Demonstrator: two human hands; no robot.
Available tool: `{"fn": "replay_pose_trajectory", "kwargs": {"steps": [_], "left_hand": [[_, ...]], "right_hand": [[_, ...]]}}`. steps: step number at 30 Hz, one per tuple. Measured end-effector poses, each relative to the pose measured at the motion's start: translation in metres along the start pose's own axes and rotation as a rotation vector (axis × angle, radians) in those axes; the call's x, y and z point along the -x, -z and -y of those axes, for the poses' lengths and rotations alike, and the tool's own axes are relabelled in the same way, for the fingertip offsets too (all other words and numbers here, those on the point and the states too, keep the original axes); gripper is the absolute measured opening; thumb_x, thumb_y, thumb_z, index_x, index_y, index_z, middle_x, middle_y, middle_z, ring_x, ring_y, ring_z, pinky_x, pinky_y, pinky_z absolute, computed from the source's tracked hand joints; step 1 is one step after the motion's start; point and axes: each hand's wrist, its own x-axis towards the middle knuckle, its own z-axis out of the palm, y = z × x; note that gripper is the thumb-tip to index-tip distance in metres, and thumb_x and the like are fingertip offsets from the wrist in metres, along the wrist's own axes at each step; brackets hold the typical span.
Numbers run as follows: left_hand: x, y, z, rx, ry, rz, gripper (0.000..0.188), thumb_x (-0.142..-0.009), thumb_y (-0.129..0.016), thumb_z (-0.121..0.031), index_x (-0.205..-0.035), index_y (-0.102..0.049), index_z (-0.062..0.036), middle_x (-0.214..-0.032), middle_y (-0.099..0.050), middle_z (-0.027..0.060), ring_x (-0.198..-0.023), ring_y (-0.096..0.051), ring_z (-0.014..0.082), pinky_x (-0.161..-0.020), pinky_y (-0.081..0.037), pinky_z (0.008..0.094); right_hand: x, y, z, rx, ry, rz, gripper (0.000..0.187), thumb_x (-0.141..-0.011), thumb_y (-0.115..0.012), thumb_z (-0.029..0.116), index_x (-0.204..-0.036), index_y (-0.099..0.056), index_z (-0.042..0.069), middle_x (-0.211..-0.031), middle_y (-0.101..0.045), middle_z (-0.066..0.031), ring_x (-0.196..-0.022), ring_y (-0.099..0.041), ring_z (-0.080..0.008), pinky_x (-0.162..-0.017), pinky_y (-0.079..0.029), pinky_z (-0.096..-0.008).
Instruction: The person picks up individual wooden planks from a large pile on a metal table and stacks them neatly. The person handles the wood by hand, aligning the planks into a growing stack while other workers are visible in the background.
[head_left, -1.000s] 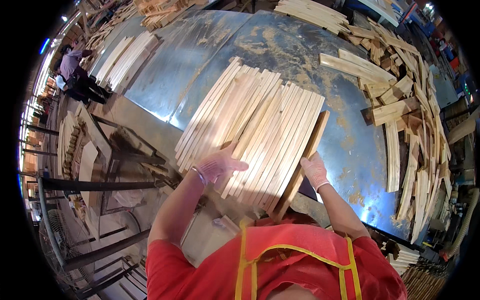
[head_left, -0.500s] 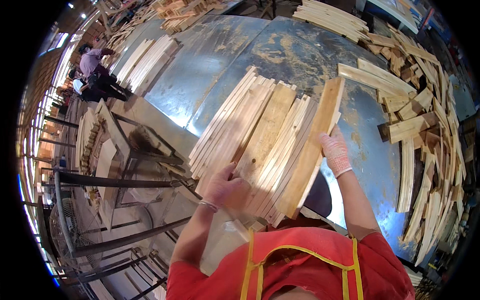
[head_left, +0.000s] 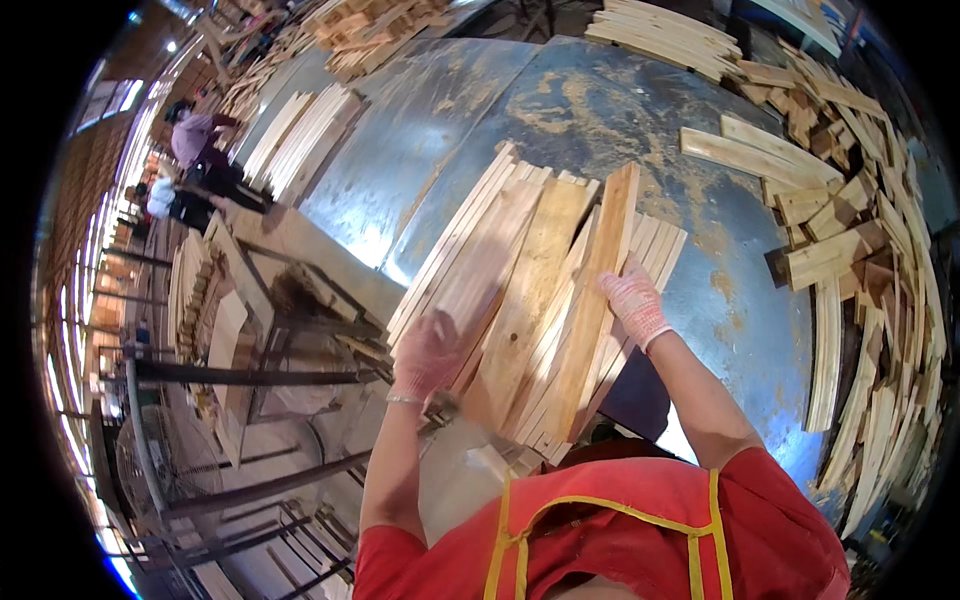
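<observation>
Several pale wooden planks (head_left: 535,300) lie side by side in a row in front of me, their near ends close to my body. My gloved right hand (head_left: 635,302) is closed on the right edge of one plank (head_left: 606,250), which lies raised and slanted over the others. More planks (head_left: 655,245) show under and to the right of it. At the left side of the row, my gloved left hand (head_left: 428,355) is over the near part of the planks. Its fingers are smeared by motion, and whether they grip a plank does not show.
A metal-topped table (head_left: 440,120) strewn with sawdust carries the planks. Offcuts (head_left: 830,250) are heaped along its right side, and a plank stack (head_left: 660,40) sits at the far edge. A metal frame (head_left: 260,375) stands at left. Two people (head_left: 200,150) are beyond, far left.
The plank in my right hand has shifted left over the row, uncovering planks to its right. My left hand has moved left and slightly away from me.
</observation>
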Motion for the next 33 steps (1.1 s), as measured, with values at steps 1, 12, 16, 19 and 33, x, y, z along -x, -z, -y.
{"fn": "replay_pose_trajectory", "kwargs": {"steps": [1,12,16,19,33], "left_hand": [[-0.003,0.009,-0.003,0.121,0.036,-0.023,0.083,-0.073,-0.087,-0.021,-0.147,-0.055,-0.0006,-0.118,-0.069,0.0158,-0.104,-0.07,0.0319,-0.092,-0.057,0.0438],[0.031,-0.014,-0.146,0.617,0.203,0.278,0.06,-0.091,-0.075,-0.027,-0.146,-0.057,-0.0083,-0.121,-0.071,0.0256,-0.113,-0.07,0.0397,-0.101,-0.054,0.0482],[0.024,-0.005,-0.162,0.527,0.139,0.506,0.061,-0.094,-0.072,-0.037,-0.148,-0.057,-0.0124,-0.122,-0.073,0.0256,-0.113,-0.071,0.0428,-0.1,-0.053,0.049],[0.02,-0.006,-0.171,0.663,0.222,0.426,0.078,-0.091,-0.075,-0.041,-0.156,-0.048,-0.007,-0.129,-0.069,0.0277,-0.117,-0.067,0.0446,-0.104,-0.052,0.0475],[-0.009,-0.031,-0.125,0.374,-0.181,0.256,0.074,-0.088,-0.07,-0.039,-0.149,-0.051,-0.0006,-0.12,-0.067,0.0238,-0.112,-0.066,0.0423,-0.093,-0.054,0.0511]], "right_hand": [[-0.004,0.004,-0.01,-0.013,0.006,-0.01,0.071,-0.088,-0.071,0.033,-0.145,-0.054,-0.006,-0.122,-0.073,-0.0278,-0.116,-0.07,-0.04,-0.101,-0.053,-0.0411],[0.053,0.039,0.037,0.004,0.009,-0.058,0.064,-0.091,-0.066,0.021,-0.148,-0.05,-0.003,-0.13,-0.071,-0.0218,-0.123,-0.067,-0.0328,-0.107,-0.051,-0.0399],[0.06,0.009,0.018,-0.09,-0.2,0.079,0.096,-0.091,-0.078,0.027,-0.163,-0.025,-0.008,-0.136,-0.064,-0.0292,-0.115,-0.068,-0.0339,-0.091,-0.059,-0.0389],[0.08,0.0,0.007,-0.304,-0.051,0.339,0.093,-0.096,-0.075,0.022,-0.165,-0.022,-0.008,-0.143,-0.059,-0.0214,-0.121,-0.063,-0.0275,-0.094,-0.058,-0.0359],[0.061,0.027,-0.076,-0.194,-0.506,0.249,0.065,-0.095,-0.069,0.024,-0.151,-0.039,0.011,-0.092,-0.069,-0.012,-0.075,-0.07,-0.0215,-0.059,-0.057,-0.0355]]}}
